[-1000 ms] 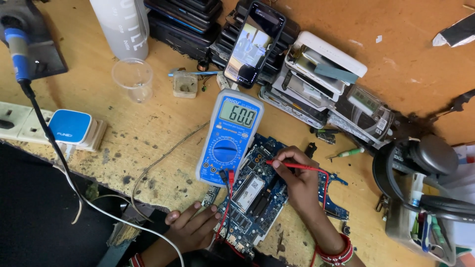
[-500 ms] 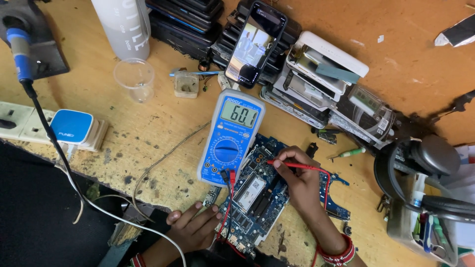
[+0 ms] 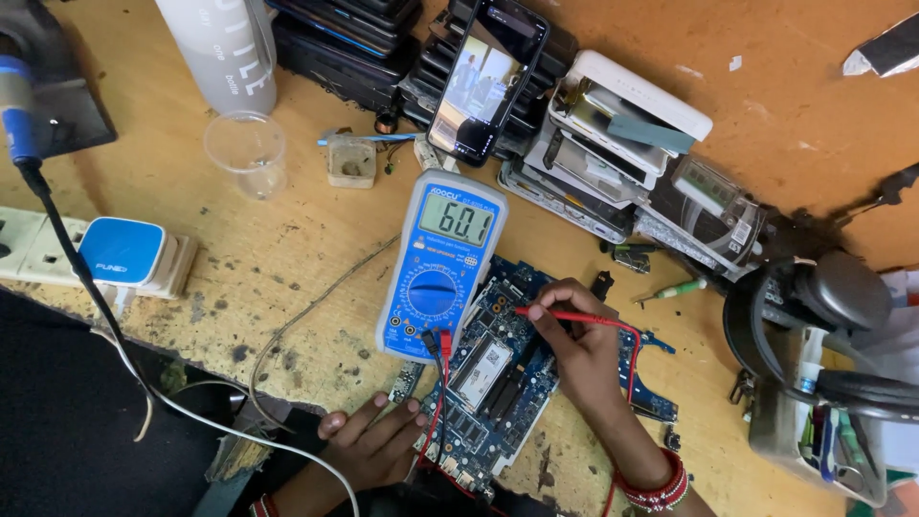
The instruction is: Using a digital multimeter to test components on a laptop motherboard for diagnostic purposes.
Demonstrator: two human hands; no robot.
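Note:
A blue circuit board (image 3: 498, 383) lies at the near edge of the wooden bench. Against its upper left corner rests a blue digital multimeter (image 3: 438, 268) with its display lit. My right hand (image 3: 579, 349) pinches a red test probe (image 3: 565, 315) and presses its tip onto the board's upper middle. The probe's red lead loops right and down past my wrist. My left hand (image 3: 369, 440) lies flat at the board's lower left edge, fingers stretched out and touching it. The meter's red and black leads (image 3: 433, 383) run down beside those fingertips.
A stack of dark devices with a lit phone (image 3: 488, 77) stands behind the meter, with opened drives (image 3: 622, 144) to its right. A clear plastic cup (image 3: 247, 151), a white bottle (image 3: 222, 53) and a power strip with a blue adapter (image 3: 120, 254) are at left. Headphones (image 3: 823, 316) sit at right.
The number on the meter's display has changed slightly. Both hands stay where they were, the red probe still on the board.

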